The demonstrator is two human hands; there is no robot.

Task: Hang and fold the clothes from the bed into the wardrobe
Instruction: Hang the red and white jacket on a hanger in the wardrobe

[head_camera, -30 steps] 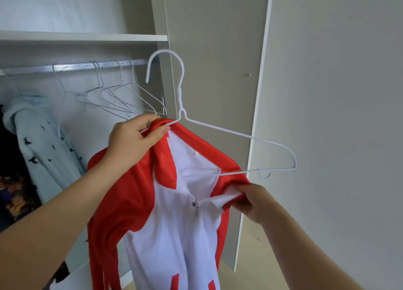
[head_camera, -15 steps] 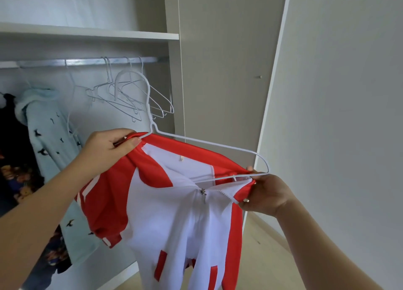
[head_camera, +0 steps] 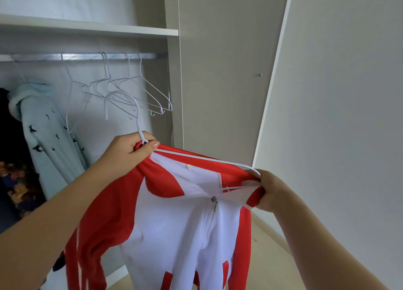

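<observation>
Jacket [head_camera: 174,224], smooth red-and-white zip fabric, sits on thin white wire hanger [head_camera: 138,123] below metal rail [head_camera: 87,57]. Left hand [head_camera: 130,152] grips hanger neck and collar; right hand [head_camera: 270,189] pinches shoulder over hanger end. Short bare rail stretch right of empty hangers [head_camera: 141,91].

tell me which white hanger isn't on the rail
The white hanger threaded through the red and white jacket, gripped at its neck by the left hand; the bare hangers all hook over the rail.
</observation>
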